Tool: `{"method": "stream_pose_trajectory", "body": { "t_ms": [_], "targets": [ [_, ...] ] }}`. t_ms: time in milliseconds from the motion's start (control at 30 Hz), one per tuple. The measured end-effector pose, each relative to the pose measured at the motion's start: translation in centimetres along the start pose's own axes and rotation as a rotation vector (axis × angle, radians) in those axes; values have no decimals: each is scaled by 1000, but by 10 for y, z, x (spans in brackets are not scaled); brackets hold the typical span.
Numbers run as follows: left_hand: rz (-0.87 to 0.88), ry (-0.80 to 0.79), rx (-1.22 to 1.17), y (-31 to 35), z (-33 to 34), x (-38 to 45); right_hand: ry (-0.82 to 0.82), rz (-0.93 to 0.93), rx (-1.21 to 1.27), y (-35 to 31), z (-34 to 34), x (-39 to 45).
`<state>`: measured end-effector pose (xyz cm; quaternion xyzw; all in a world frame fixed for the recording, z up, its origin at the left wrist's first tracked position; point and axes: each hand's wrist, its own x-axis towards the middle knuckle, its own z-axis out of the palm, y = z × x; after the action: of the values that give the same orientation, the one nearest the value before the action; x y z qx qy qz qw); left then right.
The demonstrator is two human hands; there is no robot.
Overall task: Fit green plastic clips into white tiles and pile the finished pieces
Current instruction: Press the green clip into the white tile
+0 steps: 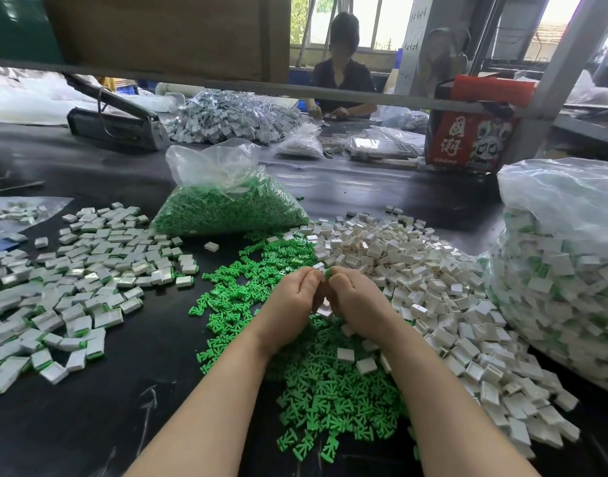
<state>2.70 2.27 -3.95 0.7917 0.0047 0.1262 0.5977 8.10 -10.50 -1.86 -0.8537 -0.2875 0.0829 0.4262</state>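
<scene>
— What lies on the black worktable (pixel 89 425), reading from the left?

— Left of the loose green clips (pixel 240 297) that serve as the centre mark, a spread of finished pieces (pixel 78 280), white with green edges. Behind the clips stands a clear bag of green clips (pixel 226 204); right of them, a heap of empty white tiles (pixel 409 270), and beyond that, at the frame's right edge, a large clear sack (pixel 564 270) of white-and-green pieces, cut off.

— And the hands?

— Above the clips, the left hand (pixel 292 297) and right hand (pixel 352 301) meet, fingers curled. The right pinches a green clip (pixel 328 273) at its fingertips; a white tile (pixel 325 309) shows between the palms, though which hand holds it cannot be told. What the left fingertips grip is hidden.

— The room?

— A workshop: a metal frame overhead, barred windows far behind the clips, a second worker (pixel 343 80) seated across the table among grey-white parts (pixel 233 118).

— Any writing?

— A red carton (pixel 467 139), behind and right of the clips, carries large white Chinese characters and a cartoon lion; smaller print is unreadable.
</scene>
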Motion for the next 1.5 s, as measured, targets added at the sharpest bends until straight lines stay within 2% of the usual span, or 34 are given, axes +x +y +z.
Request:
{"method": "stream_pose_trajectory", "body": {
  "t_ms": [100, 200, 400, 500, 600, 700, 900, 1000, 1267, 1400, 1433, 1500],
  "targets": [
    [-29, 1, -118, -1, -3, 1, -118, 20, 351, 2, -6, -2],
    [-45, -28, -188, 0, -4, 0, -141, 3, 398, 1, -10, -4],
    [-64, -40, -264, 2, -2, 0, 27, -44, 368, 2, -8, 1],
    [-74, -38, -270, 4, -2, -1, 150, -120, 196, 3, -7, 3],
    [-65, -30, -228, 6, -1, -1, 168, -161, 9, 2, -5, 1],
    [-59, -9, -213, 8, 3, -2, 243, -142, -39, 0, 0, 2],
    [-55, 77, -192, 5, 7, 0, 406, -31, 170, -9, 21, 4],
    [-53, 112, -186, 6, 10, 1, 437, 6, 269, -10, 28, 3],
    [-47, 81, -184, 8, 10, 0, 522, 53, 450, -11, 36, 2],
    [-77, 70, -193, 8, 9, -3, 718, 216, 693, -5, 20, 4],
    [-86, 67, -206, 8, 8, -4, 733, 229, 720, -1, 15, 3],
    [-93, 64, -209, 10, 8, -4, 658, 176, 646, -2, 17, 3]
  ]
}}
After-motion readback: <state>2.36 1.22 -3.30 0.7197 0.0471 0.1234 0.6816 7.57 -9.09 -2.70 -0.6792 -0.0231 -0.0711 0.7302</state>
